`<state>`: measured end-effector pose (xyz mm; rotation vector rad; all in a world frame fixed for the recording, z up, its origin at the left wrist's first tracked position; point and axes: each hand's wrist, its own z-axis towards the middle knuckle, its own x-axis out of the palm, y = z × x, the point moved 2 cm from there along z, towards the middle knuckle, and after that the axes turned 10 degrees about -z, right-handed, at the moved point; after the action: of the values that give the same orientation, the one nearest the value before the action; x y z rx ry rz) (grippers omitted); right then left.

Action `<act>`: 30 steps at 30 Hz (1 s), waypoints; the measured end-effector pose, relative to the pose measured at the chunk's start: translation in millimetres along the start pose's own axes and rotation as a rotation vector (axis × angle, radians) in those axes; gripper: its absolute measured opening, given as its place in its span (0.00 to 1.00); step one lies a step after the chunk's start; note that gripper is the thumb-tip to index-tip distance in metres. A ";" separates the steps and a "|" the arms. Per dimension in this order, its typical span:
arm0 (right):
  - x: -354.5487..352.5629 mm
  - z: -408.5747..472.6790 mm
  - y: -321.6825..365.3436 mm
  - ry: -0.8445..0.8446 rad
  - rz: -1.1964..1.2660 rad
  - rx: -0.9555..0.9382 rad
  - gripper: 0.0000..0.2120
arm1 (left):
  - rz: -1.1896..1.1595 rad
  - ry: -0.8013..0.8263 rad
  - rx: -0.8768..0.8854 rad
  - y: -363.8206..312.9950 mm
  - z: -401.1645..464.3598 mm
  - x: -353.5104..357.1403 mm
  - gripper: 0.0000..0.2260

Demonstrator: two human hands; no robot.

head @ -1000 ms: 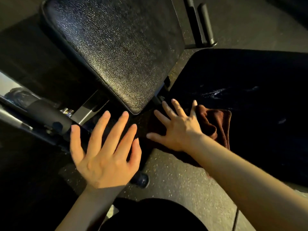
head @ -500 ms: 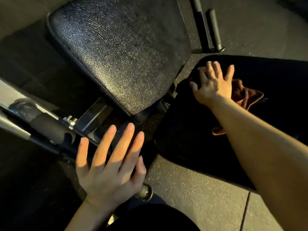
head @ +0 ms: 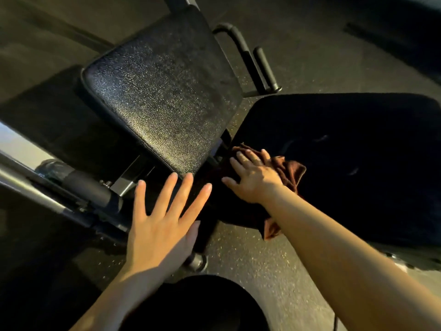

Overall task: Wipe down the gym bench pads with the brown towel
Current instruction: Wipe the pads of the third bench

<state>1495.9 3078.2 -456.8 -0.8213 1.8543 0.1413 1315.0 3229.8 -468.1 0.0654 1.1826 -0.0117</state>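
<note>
The brown towel [head: 290,172] lies bunched on the dark seat pad [head: 358,151] at the right, near that pad's left end. My right hand [head: 254,179] presses flat on the towel with fingers spread. The textured black back pad [head: 164,103] tilts away at the centre. My left hand [head: 162,223] hovers open with fingers spread, just below the back pad's near corner, holding nothing.
A metal frame bar with a foam roller [head: 83,185] runs across the left. Two black handles [head: 262,65] stick out behind the back pad. A round foot cap [head: 196,261] sits on the speckled rubber floor [head: 250,259].
My right hand has drawn the towel back along the seat pad, from the far edge to the pad's near left end. My left hand stays open near the back pad's corner.
</note>
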 end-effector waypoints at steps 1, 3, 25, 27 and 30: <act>-2.9 0.1 -16.6 0.001 -0.008 0.056 0.33 | 0.000 0.024 0.017 -0.7 3.1 -1.4 0.33; -11.8 -2.1 -64.7 -0.013 -0.046 0.209 0.32 | 0.010 0.052 0.039 0.1 5.5 -2.3 0.32; -3.5 88.5 14.9 -0.010 -0.072 0.019 0.31 | 0.123 -0.113 -0.020 -7.5 6.5 12.6 0.28; -2.9 81.1 19.7 0.018 -0.064 -0.063 0.29 | 0.114 -0.092 -0.026 -6.7 6.6 11.7 0.28; -9.1 68.5 -15.8 0.014 -0.060 -0.056 0.28 | 0.088 -0.084 -0.049 -6.7 7.8 9.6 0.27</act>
<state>1560.4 3101.6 -474.8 -0.9181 1.8439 0.1504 1325.6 3223.0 -474.3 0.0729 1.0942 0.0917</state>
